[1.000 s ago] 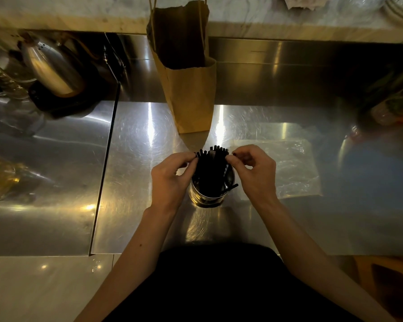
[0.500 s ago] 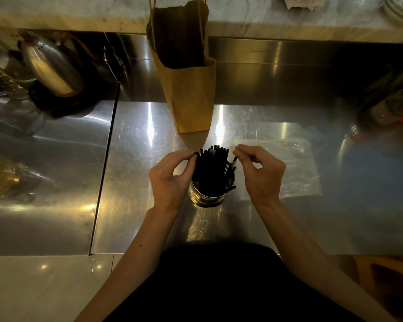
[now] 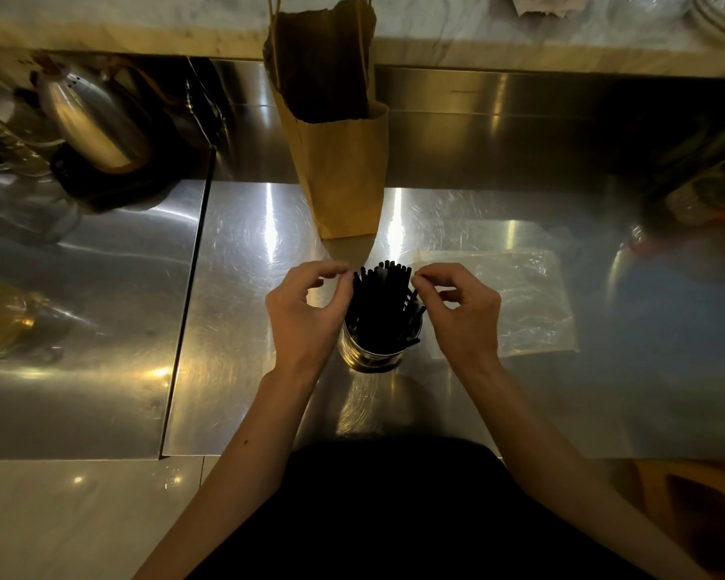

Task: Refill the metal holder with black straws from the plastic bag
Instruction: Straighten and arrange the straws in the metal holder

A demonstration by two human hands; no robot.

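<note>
A round metal holder [image 3: 371,358] stands on the steel counter [image 3: 252,328], packed with upright black straws [image 3: 379,303]; a few lean out to the right. My left hand [image 3: 306,311] sits against the bundle's left side, thumb and fingertips pinched at the straw tops. My right hand [image 3: 463,311] is at the right side, fingertips pinched at the top of the outer straws. A clear plastic bag [image 3: 520,303] lies flat on the counter to the right of the holder; it looks flat, with no straws visible inside.
A brown paper bag [image 3: 340,161] stands just behind the holder. A metal kettle [image 3: 89,119] on a dark base sits at the back left. Bottles and jars [image 3: 712,190] crowd the right side. A seam [image 3: 189,295] splits the counter at left.
My right hand drew back to the right with a straw, then returned to the top of the bundle. My left hand stayed at the bundle's left side.
</note>
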